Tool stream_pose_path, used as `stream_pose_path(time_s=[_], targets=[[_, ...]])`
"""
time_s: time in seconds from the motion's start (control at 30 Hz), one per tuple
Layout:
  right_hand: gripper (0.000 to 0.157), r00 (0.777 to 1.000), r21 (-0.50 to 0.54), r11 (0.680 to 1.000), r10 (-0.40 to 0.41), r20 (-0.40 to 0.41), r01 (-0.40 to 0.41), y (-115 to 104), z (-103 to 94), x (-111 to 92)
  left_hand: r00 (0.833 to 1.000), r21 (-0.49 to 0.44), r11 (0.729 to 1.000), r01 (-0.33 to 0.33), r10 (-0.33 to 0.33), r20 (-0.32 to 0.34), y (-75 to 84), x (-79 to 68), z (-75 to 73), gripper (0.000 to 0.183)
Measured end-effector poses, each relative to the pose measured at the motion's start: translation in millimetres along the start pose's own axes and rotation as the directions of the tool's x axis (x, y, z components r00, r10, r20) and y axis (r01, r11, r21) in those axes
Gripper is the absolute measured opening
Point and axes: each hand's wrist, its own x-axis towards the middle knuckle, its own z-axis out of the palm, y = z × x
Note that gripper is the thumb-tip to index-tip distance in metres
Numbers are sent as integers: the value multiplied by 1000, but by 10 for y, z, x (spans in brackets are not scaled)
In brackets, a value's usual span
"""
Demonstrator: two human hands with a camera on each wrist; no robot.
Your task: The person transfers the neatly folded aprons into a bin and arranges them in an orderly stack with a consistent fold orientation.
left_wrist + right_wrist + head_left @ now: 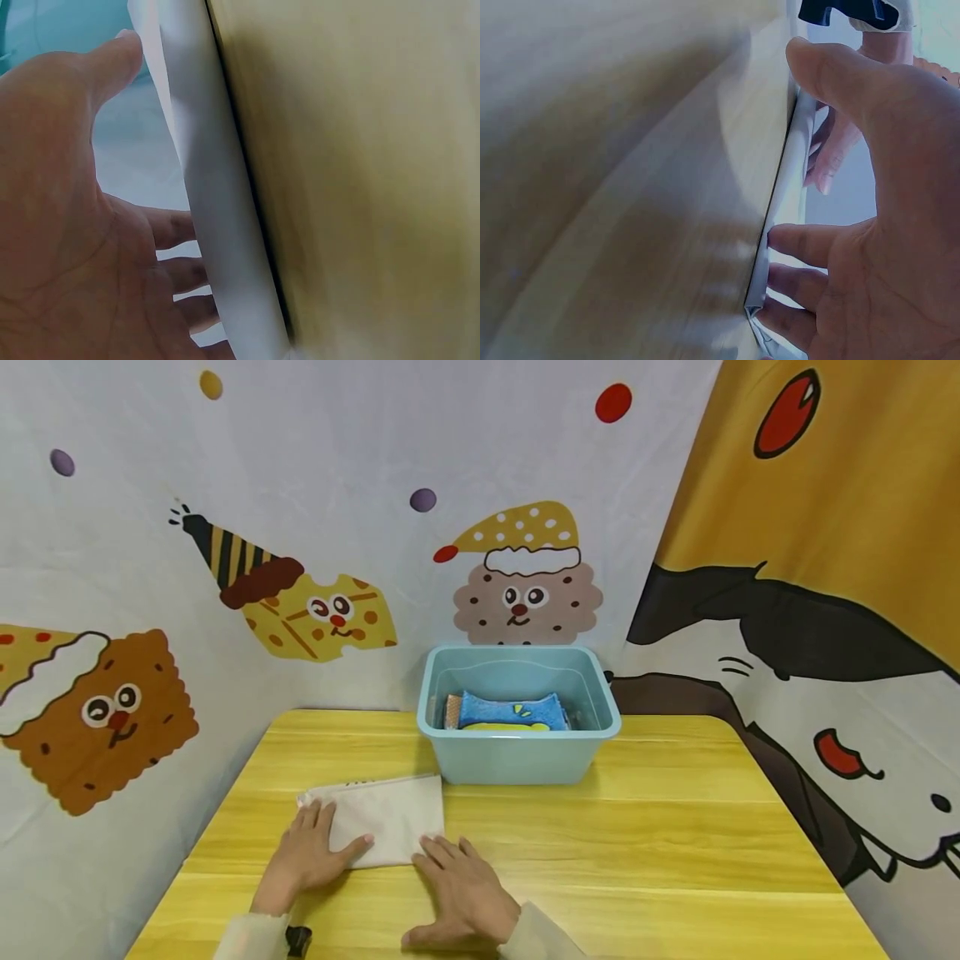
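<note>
A folded white cloth [397,817] lies flat on the table, with a bit of dark print along its far edge. My left hand [306,853] rests on its left side, fingers spread and thumb out over the near part. At the near right corner, the fingertips of my right hand [467,893] touch the cloth, while that thumb lies off it on the wood. In the left wrist view the folded edge of the cloth [206,157] hides my fingertips. The right wrist view shows the layered cloth edge [784,199] against my right fingers.
A light blue plastic bin [517,758] stands just beyond the cloth, to its right. Inside it lies a blue item [513,710] with yellow marks, beside something brown. The yellow wood-grain table [637,835] ends at a wall hung with a cartoon-printed curtain [337,460].
</note>
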Motion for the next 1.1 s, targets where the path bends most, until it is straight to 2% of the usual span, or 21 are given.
stream_pose_path(time_s=[0.23,0.5,0.63,0.8,1.1], targets=[[103,1000,33,999,-6,-3,7,25,24,-155,1000,5,1000,-19,19,-4,78,-97,33,109],[101,1000,26,1000,0,-12,1,88,61,-296,1000,10,1000,-25,25,-9,164,-129,111,110],[100,1000,44,999,4,-15,-3,141,69,-381,999,-1,999,-33,33,-4,247,-144,138,110],[99,999,14,1000,-7,-32,7,207,83,-462,1000,9,1000,-23,23,11,353,-161,171,114],[98,999,43,999,31,-7,-31,315,52,-586,999,18,999,-50,50,-19,558,-172,192,114]])
